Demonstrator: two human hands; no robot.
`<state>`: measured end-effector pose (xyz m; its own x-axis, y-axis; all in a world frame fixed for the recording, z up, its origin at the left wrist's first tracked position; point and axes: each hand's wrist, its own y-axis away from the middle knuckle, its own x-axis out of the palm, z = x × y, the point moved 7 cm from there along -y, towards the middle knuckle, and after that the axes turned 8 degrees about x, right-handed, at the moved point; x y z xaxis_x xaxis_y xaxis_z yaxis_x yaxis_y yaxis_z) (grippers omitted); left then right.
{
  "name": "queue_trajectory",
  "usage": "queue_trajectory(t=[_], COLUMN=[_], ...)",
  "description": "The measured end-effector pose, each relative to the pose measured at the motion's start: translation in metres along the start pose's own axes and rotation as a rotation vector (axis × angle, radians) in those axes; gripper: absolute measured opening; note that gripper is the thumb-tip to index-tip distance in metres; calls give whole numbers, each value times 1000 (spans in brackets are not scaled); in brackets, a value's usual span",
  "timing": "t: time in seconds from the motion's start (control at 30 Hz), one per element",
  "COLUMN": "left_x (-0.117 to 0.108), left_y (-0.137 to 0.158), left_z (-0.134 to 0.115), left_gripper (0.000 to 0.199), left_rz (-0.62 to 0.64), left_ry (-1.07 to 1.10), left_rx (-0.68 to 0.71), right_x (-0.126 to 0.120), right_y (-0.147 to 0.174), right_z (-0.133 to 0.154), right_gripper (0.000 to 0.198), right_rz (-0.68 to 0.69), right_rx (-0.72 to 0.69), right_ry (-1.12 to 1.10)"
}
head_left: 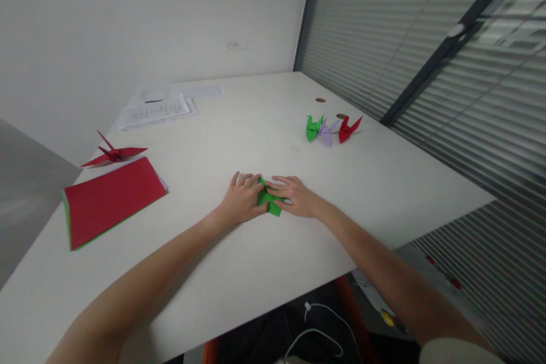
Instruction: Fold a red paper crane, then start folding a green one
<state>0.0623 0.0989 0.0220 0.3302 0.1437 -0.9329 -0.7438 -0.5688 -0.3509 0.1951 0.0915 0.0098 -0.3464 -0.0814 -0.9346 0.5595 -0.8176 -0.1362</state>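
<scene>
Touching green paper [265,197], hands [242,199] [297,198] apparently half-spread

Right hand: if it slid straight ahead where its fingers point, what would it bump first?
Most likely the left hand, just across the green paper, though exact depth there is unclear.

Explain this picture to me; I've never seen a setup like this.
There is no machine here: these are a person's bare hands, seen by a camera worn on that person's head, looking forward and down. The left hand and right hand both touch a small piece of green paper on a white table; whether they pinch or only press it is hard to tell. Toward the left lie a red-topped paper stack, a red folded bird beyond it, and printed sheets farther back. Toward the right are a green bird, a pale purple bird and another red bird.
</scene>
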Motion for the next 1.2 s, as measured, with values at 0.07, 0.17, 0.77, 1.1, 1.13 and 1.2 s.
queue_trajectory(t=[0.07,0.17,0.77,1.1,1.13,1.2], left_x=[1,1,2,1,1,2], left_y=[0,0,1,0,0,-1], left_z=[1,0,-2,-5,-5,-6], left_gripper=[38,39,37,38,37,36], left_rz=[17,27,-17,-26,-28,-29], left_ry=[-8,-13,41,78,86,91], left_rx=[0,4,10,34,37,37], right_x=[1,2,2,2,2,1], right_y=[0,0,0,0,0,0], right_z=[0,-1,-3,-3,-2,-2], right_gripper=[45,43,47,47,47,47], right_rz=[-7,-9,0,-14,-17,-20], right_rx=[-8,-16,5,8,9,11], right_ry=[2,10,-23,-13,-14,-16])
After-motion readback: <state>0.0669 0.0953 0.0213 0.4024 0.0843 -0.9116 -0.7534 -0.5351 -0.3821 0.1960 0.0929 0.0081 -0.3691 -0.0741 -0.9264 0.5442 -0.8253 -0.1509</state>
